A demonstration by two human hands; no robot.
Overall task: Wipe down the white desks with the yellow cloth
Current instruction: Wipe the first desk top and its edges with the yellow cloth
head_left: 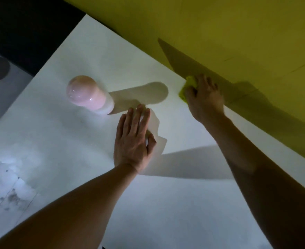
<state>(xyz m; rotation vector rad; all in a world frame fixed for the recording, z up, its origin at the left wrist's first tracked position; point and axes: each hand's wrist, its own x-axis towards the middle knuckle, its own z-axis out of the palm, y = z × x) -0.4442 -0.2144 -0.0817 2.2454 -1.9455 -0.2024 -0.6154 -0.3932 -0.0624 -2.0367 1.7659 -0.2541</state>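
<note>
A white desk (112, 58) fills most of the head view. My right hand (204, 98) presses a bunched yellow cloth (187, 87) onto the desk at its far edge, right against the yellow wall; only the cloth's left part shows past my fingers. My left hand (134, 139) lies flat on the desk's middle, palm down, fingers together and holding nothing.
A pink bottle with a rounded cap (88, 95) stands on the desk just left of my left hand's fingertips. The yellow wall (220, 33) borders the desk's far side. The desk's left edge drops to a pale floor (6, 191) and a dark area (22, 27).
</note>
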